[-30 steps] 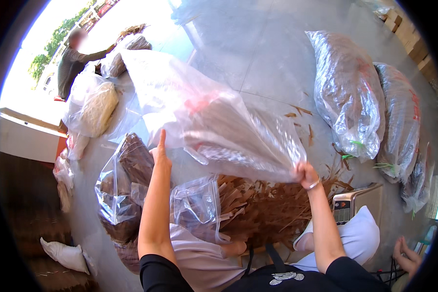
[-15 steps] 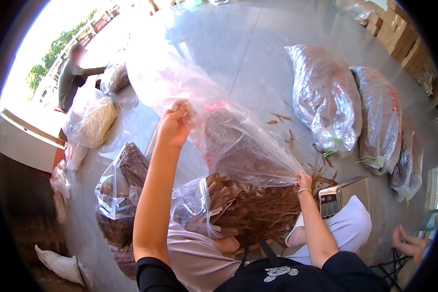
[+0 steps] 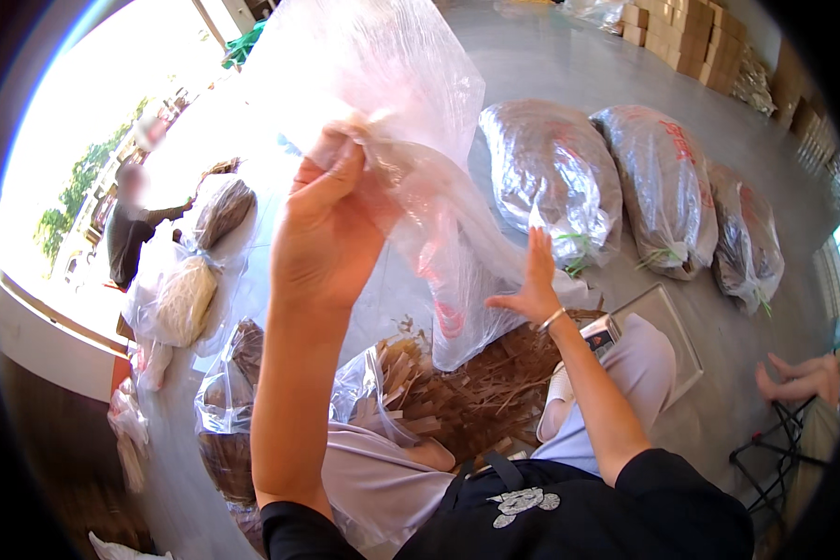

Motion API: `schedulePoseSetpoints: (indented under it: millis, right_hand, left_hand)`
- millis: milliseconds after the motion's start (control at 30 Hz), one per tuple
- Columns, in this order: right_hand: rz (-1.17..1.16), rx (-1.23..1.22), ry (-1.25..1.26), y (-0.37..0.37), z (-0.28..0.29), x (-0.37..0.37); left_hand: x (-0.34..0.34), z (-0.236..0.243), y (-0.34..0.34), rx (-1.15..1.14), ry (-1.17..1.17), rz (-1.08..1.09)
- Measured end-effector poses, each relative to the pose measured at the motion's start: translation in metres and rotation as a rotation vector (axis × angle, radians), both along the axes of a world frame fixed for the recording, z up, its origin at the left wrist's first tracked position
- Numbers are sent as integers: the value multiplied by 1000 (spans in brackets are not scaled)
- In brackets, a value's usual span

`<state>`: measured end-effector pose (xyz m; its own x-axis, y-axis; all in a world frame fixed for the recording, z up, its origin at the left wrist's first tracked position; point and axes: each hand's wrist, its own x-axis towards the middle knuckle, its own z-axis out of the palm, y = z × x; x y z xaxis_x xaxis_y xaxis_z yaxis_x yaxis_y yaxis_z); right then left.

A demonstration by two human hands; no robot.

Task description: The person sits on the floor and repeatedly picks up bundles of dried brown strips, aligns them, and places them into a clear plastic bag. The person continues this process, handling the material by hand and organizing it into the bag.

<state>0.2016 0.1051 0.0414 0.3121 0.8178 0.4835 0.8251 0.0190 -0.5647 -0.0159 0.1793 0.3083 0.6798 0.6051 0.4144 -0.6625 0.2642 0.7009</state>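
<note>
A large clear plastic bag [image 3: 448, 201] with red print hangs in front of me. My left hand [image 3: 322, 215] is raised and closed, pinching the bag's gathered film between thumb and fingers. On the bag's right side, my right hand [image 3: 534, 285] has its fingers stretched out and its thumb apart, close against the film; whether it touches the film I cannot tell. Under the bag's lower end lies a pile of brown dried strips [image 3: 495, 392], between my feet. Part of the pile is hidden by the bag.
Several filled clear bags [image 3: 555, 177] tied with green stand at the right. A scale [image 3: 658, 336] lies beside my right knee. Bags of brown material [image 3: 229, 401] stand at my left, with a pale-filled bag [image 3: 185, 299] beyond. Another person [image 3: 133, 233] bends there; bare feet [image 3: 793, 378] show far right.
My left hand has lifted the bag higher and closer. My right hand has let go of the bag's edge, moved up and left, and spread its fingers. The view has shifted somewhat.
</note>
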Motion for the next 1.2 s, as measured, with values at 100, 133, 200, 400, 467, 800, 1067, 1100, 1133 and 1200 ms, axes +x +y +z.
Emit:
schedulePoseSetpoints:
  millis: [100, 133, 200, 400, 467, 800, 1067, 1100, 1133, 1200]
  right_hand:
    - [162, 101, 217, 16, 26, 10]
    - [220, 131, 325, 23, 33, 13]
    - [287, 178, 389, 37, 44, 14]
    - [356, 74, 449, 66, 62, -15]
    - [313, 139, 477, 69, 66, -21]
    - [106, 342, 756, 37, 93, 26]
    - [476, 183, 1465, 18, 115, -5]
    - [511, 116, 1507, 13, 118, -15]
    - [525, 87, 1533, 12, 118, -20]
    - [552, 23, 1579, 10, 119, -25]
  left_hand:
    - [-3, 24, -40, -3, -6, 39]
    - [-6, 27, -46, 15, -16, 20]
    - [-7, 31, -55, 62, -38, -49]
    - [23, 31, -97, 93, 27, -68]
    - [36, 31, -102, 70, 31, -54]
    - [-13, 13, -49, 331, 170, 549]
    - [-84, -172, 49, 465, 1082, 998]
    - [-81, -182, 52, 374, 940, 830]
    - [-80, -190, 56, 283, 799, 665]
    - [-75, -196, 59, 218, 651, 599]
